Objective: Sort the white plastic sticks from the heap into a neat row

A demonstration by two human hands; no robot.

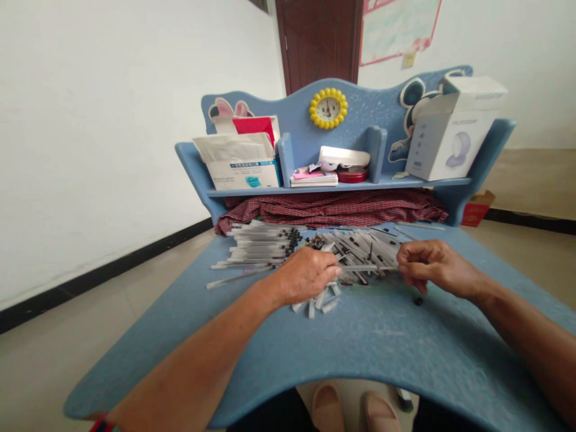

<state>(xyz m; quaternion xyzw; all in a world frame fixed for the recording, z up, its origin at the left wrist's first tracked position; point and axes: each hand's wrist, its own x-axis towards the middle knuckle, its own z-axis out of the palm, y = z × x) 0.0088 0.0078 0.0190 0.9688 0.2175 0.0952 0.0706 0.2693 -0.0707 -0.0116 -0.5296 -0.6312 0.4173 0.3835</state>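
Note:
A slim clear pen barrel point(366, 268) lies level between my two hands. Its left end is pinched in my left hand point(308, 276), and the fingers of my right hand point(432, 267) close around its right end. Below my right hand a small black cap point(418, 302) rests on the blue desk. Under and beside my left hand are several short clear pen caps point(330, 305). Behind the hands spreads a loose pile of clear pen barrels point(360, 246) with dark parts among them. To the left, pens with black ends point(256, 246) lie in a rough stack.
The blue desk point(360, 348) has a curved front edge. A red checked cloth point(333, 207) is bunched under its shelf. On the shelf stand a mask box point(240, 171), a round red tin point(352, 174) and a white carton point(445, 138). A yellow flower clock point(328, 108) is above.

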